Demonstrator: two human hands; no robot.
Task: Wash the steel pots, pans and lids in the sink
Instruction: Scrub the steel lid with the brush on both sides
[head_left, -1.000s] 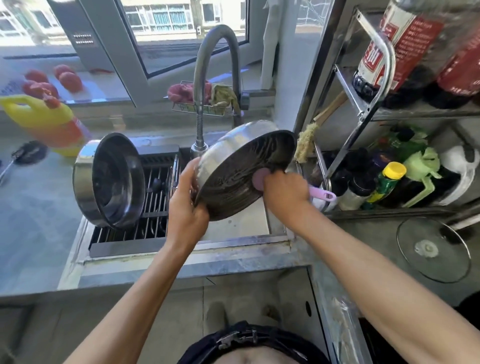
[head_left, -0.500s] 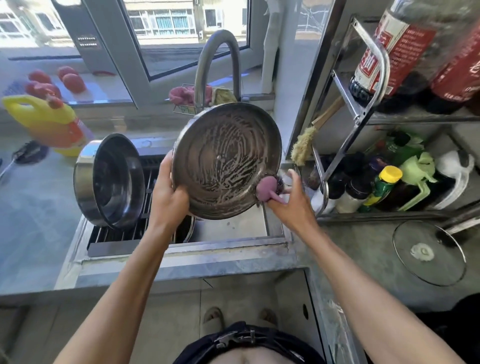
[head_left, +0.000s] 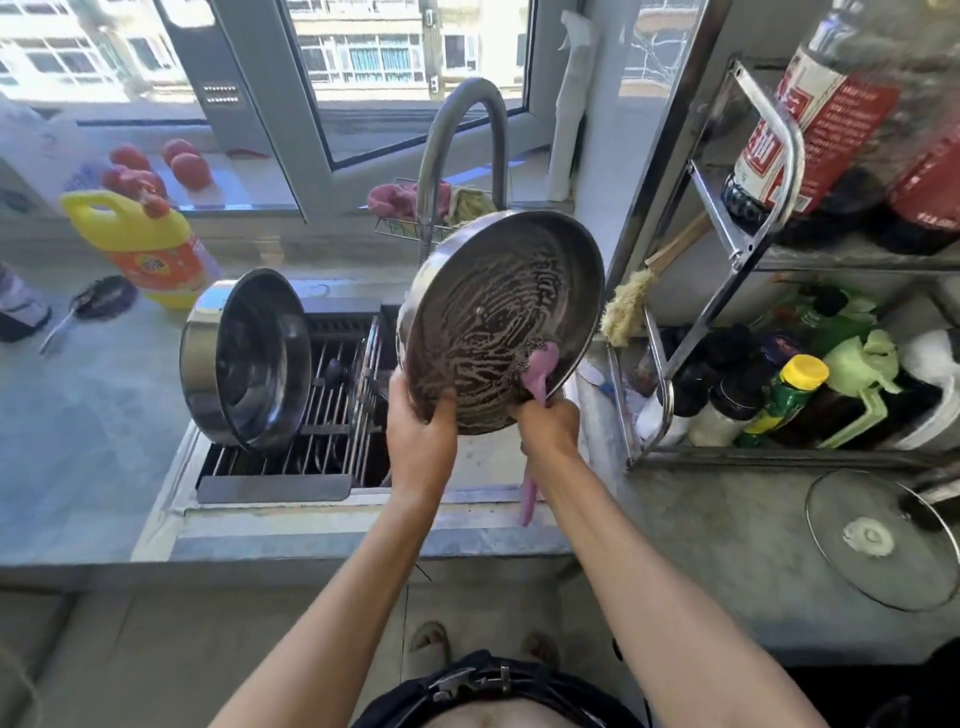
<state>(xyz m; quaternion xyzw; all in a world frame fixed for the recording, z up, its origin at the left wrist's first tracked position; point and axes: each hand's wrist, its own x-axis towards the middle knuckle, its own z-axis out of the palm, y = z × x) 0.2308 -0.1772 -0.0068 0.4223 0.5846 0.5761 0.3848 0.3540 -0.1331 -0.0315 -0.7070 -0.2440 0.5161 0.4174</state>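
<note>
Running along the window wall, the tabletop (head_left: 78, 415) carries a sink (head_left: 363, 512) set into it, so that drips from the washing fall into the basin rather than on the stone. A steel pot (head_left: 244, 358) lies tipped on its side on the drying rack (head_left: 332, 415) over the left half of the sink, its mouth facing right, probably so that water can run out of it. The pan (head_left: 498, 317) is held up above the right half of the sink, beneath the curved tap (head_left: 457, 156), tilted with its soapy inside toward the person, which brings the whole surface into sight and reach. The left hand (head_left: 421, 431) grips the pan's lower rim, fingers curled round the edge, to steady it against the scrubbing. The right hand (head_left: 550, 421) is closed round the pink handle of a brush (head_left: 540, 364), whose head presses on the pan's lower right wall. A glass lid (head_left: 878, 540) lies on the tabletop to the right, well apart, likely awaiting its turn.
</note>
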